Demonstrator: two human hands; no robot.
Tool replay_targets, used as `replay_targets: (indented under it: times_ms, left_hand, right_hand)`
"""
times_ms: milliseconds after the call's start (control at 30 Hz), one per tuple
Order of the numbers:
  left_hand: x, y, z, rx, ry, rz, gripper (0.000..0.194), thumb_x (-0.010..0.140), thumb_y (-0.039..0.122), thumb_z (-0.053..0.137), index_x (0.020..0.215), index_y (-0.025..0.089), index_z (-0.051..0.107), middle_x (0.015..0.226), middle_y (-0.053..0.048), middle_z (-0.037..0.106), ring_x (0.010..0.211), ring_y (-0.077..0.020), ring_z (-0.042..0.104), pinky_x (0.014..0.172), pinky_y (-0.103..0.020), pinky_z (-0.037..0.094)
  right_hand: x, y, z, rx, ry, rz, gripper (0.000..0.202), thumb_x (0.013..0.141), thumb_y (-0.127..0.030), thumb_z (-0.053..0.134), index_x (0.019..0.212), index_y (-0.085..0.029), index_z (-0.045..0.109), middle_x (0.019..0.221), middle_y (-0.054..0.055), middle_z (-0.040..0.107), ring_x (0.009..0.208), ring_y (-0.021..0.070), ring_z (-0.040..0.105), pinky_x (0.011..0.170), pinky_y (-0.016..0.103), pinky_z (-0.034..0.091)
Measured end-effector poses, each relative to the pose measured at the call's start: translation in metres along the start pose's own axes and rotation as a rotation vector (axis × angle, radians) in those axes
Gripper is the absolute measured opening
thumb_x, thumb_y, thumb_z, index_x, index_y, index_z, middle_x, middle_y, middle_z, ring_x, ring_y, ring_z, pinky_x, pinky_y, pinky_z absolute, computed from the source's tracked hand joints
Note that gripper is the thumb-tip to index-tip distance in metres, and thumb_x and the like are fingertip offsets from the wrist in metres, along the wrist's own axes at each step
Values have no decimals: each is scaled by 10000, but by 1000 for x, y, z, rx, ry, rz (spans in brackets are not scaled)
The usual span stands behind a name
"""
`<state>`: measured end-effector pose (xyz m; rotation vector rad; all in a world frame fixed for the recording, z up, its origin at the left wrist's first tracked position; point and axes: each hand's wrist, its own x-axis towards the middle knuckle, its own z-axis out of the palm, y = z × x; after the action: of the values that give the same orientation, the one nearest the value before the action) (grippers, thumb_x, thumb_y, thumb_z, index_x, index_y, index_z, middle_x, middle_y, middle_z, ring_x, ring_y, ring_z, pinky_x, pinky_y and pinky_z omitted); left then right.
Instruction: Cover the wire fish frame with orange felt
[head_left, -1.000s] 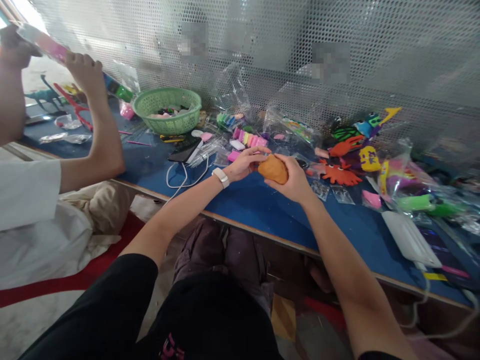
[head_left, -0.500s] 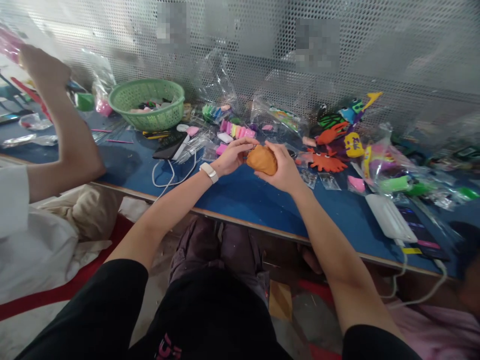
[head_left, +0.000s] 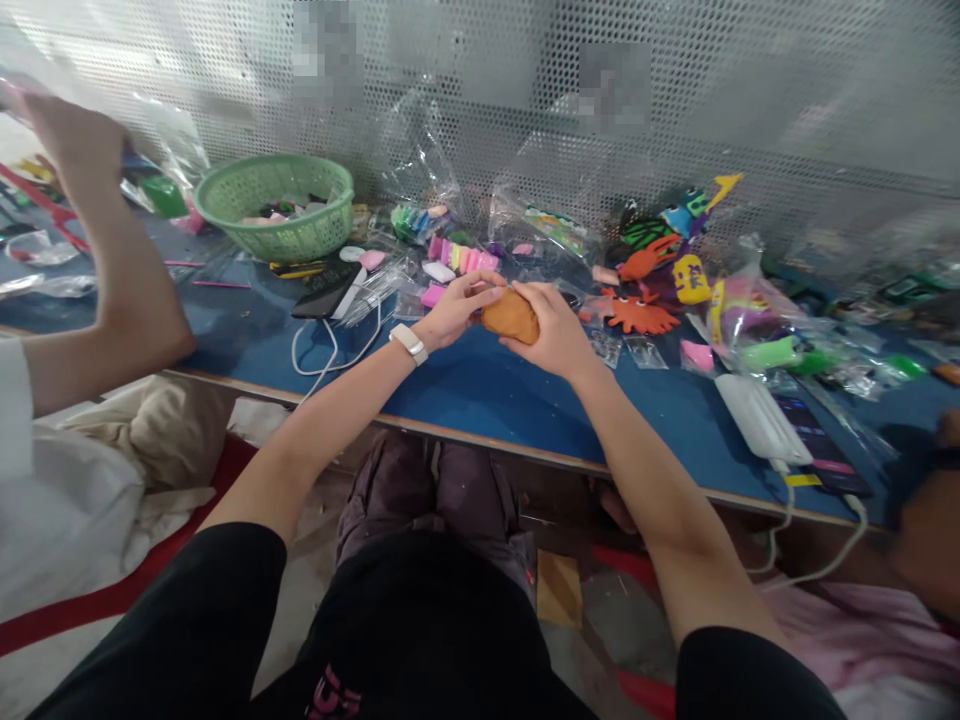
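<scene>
A rounded lump of orange-brown clay [head_left: 511, 317] is held above the blue table [head_left: 480, 400], between my two hands. My right hand [head_left: 551, 330] wraps round its right side, thumb below and fingers over the top. On the lump's left edge rest the bent fingers of my left hand [head_left: 459, 308], which has a white band at the wrist. Behind my hands lie pink and yellow clay sticks [head_left: 465, 256] and clear plastic bags. An orange crab-like clay figure [head_left: 642, 313] is to the right of my right hand.
A green basket [head_left: 277, 235] and a black phone [head_left: 327, 290] with a white cable are at the left. Further right are a white power bank [head_left: 763, 420] and another phone [head_left: 821, 445]. Another person's forearm [head_left: 139, 270] leans on the table at far left; another person is at far right.
The whole view has shifted slightly, so the table's things appear further left. Both my hands still hold the lump, with the left fingers now more arched over its edge.
</scene>
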<state>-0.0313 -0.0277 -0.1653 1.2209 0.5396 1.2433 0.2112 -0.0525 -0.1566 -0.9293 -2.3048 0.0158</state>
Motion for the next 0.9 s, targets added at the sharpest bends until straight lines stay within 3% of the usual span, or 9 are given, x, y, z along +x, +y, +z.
replay_targets:
  times_ms: [100, 233, 400, 533, 633, 767, 900]
  left_hand:
    - [1, 1, 0, -56, -13, -13, 407, 838, 428, 1049, 1093, 238, 796, 953, -12, 734, 865, -162, 710, 725, -276, 534]
    - [1, 5, 0, -121, -19, -22, 302, 863, 355, 978, 1057, 222, 788, 965, -17, 726, 870, -168, 699, 766, -299, 549]
    - [-1, 11, 4, -134, -9, -28, 174, 886, 296, 889, 1011, 225, 792, 962, -23, 715, 856, -168, 674, 755, -296, 526]
    - [-2, 15, 7, -78, 18, -45, 94, 882, 236, 800, 976, 236, 789, 888, -20, 678, 819, -181, 636, 759, -308, 503]
    - [-3, 14, 8, -30, 23, -45, 81, 935, 306, 819, 944, 230, 793, 900, -28, 688, 839, -184, 638, 777, -309, 507]
    - [-4, 10, 9, 53, 17, 2, 220, 962, 380, 920, 940, 207, 786, 977, -30, 747, 919, -168, 680, 889, -289, 539]
    - [-2, 6, 7, 118, 31, 7, 85, 977, 261, 863, 966, 199, 807, 983, -19, 763, 931, -155, 681, 886, -259, 531]
  right_hand:
    - [0, -2, 0, -58, -2, 11, 1040, 933, -359, 898, 1854, -328, 416, 1720, 183, 614, 1611, 513, 603, 1383, 794, 485]
    - [-1, 1, 0, -77, 34, 16, 1168, 908, -473, 957, 1890, -312, 345, 1734, 198, 605, 1621, 546, 565, 1389, 826, 422]
    - [-1, 6, -2, -67, 65, 18, 1085, 892, -594, 980, 1816, -301, 491, 1670, 201, 659, 1584, 552, 585, 1386, 803, 406]
    - [1, 2, -3, -62, 44, 27, 1002, 886, -587, 980, 1766, -339, 570, 1630, 172, 697, 1557, 543, 605, 1384, 807, 401]
    - [2, 0, -4, -63, 27, 17, 958, 895, -572, 972, 1746, -334, 601, 1620, 170, 704, 1550, 534, 609, 1396, 803, 392]
    - [2, 3, -2, -71, 0, 10, 915, 915, -597, 943, 1727, -319, 626, 1602, 169, 714, 1566, 526, 605, 1446, 811, 326]
    - [2, 8, 1, -97, 37, 18, 960, 890, -696, 949, 1717, -323, 634, 1559, 159, 739, 1587, 530, 598, 1486, 852, 227]
